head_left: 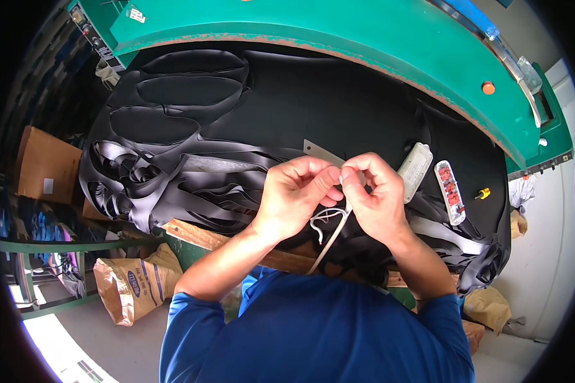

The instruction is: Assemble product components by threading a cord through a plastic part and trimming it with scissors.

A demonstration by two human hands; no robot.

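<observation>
My left hand [294, 198] and my right hand [378, 201] meet at the fingertips, both pinching. A white cable [331, 244] runs up from the table's front edge into my right hand's grip. Loose thin white wires [322, 222] curl out below my hands. What sits between the left fingertips is too small and covered to make out. Right of my hands lie a pale grey plastic cover [415, 171] and an open narrow housing [450, 191] with red parts inside. Farther right is a small yellow-handled screwdriver [483, 193]. A flat metal plate [319, 152] lies just beyond my hands.
Black sheet material [338, 96] covers the table, with cut-out loops and tangled strips [172, 185] at left. A green machine beam [313, 29] spans the far side, with an orange button [488, 88]. A paper sack [137, 284] and cardboard box [48, 163] stand at left.
</observation>
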